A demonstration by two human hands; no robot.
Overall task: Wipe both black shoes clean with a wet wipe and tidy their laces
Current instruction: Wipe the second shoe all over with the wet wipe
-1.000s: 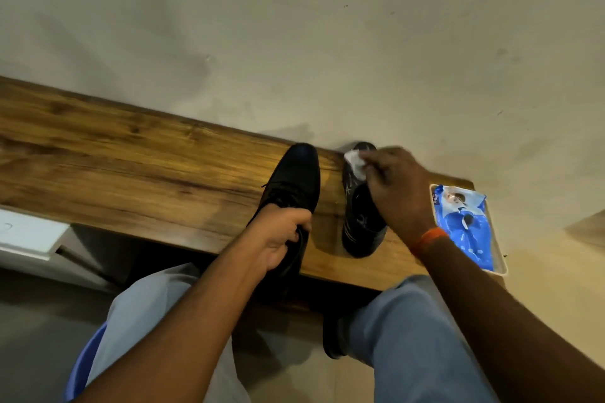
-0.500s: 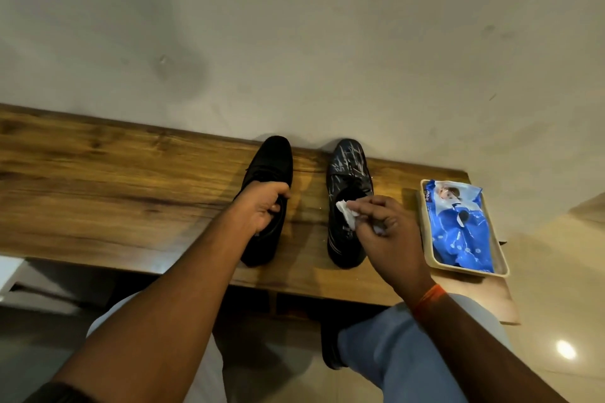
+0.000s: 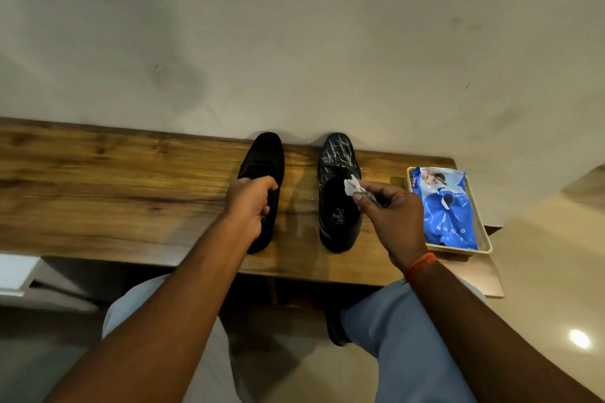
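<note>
**Wipe pinched over the streaked shoe, other shoe held at its opening**

Your right hand [image 3: 394, 221] has its grip clamped on a crumpled wet wipe [image 3: 353, 187], pinched between thumb and fingertips. The wipe sits at the 1 o'clock edge of the right shoe's [image 3: 339, 196] opening, just beside the laces; actual contact with the leather can't be told. An orange band [image 3: 420, 267] circles that wrist.

Your left hand [image 3: 248, 206] curls its grip around the left shoe [image 3: 266, 154] at the collar, fingers hooked over the rim.

Both shoes stand on the wooden surface [image 3: 114, 186], toes at 12 o'clock, close to the wall [image 3: 294, 42], side by side and apart. The right shoe's toe carries pale streaks; the left shoe's toe looks plain matte black.

At 3 o'clock of the right shoe, a cream tray [image 3: 484, 244] holds a blue wipes packet [image 3: 447, 211], lying flat inside it. Your knees in light trousers [image 3: 406, 330] sit at 6 o'clock, below the surface edge.
</note>
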